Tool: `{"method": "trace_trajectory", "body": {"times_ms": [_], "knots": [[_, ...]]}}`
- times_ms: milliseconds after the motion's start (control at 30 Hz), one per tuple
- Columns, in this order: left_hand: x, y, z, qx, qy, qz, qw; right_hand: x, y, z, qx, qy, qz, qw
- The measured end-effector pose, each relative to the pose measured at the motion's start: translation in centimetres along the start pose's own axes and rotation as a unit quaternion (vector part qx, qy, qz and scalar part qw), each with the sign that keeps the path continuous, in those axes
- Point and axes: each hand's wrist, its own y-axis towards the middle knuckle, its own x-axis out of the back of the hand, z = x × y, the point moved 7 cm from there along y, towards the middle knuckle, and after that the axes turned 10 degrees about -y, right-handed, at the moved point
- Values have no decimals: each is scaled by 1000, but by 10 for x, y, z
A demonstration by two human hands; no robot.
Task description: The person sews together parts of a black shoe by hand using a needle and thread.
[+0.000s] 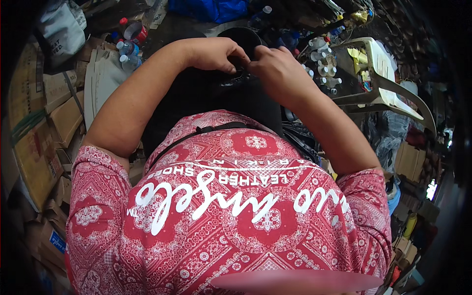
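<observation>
My left hand [216, 55] and my right hand [279, 69] meet in front of me, over my dark-clothed lap. The left fingers curl down with thumb and fingertips close together. Beside them, the right fingers are bent and closed, their tips nearly touching the left ones. A small dark, shiny thing [230, 82] shows just under the hands; its kind is too dark to tell. What the fingers pinch is hidden. Directly beyond the hands stands a dark round container [242, 33], its inside in shadow.
Plastic bottles [129, 48] stand at the far left near flattened cardboard [64, 118]. Several small white bottles [324, 66] lie right of my hands, beside a white plastic chair [381, 88]. A blue plastic bag [211, 9] is at the back.
</observation>
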Motion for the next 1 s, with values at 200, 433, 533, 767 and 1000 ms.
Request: {"method": "trace_trajectory", "body": {"times_ms": [200, 433, 533, 767, 1000], "knots": [[16, 13, -2, -57, 192, -126, 972, -12, 13, -1, -8, -17, 23, 1000], [22, 11, -14, -138, 192, -187, 953, -47, 7, -33, -138, 226, 57, 963], [20, -26, -35, -172, 264, -366, 876, -63, -8, -52, -227, 457, 73, 857], [-1, -97, 31, 51, 107, -194, 974, -70, -36, -51, -153, 341, -56, 926], [54, -119, 1, 10, -175, -385, 906, -117, -42, -96, -403, 762, -283, 421]]}}
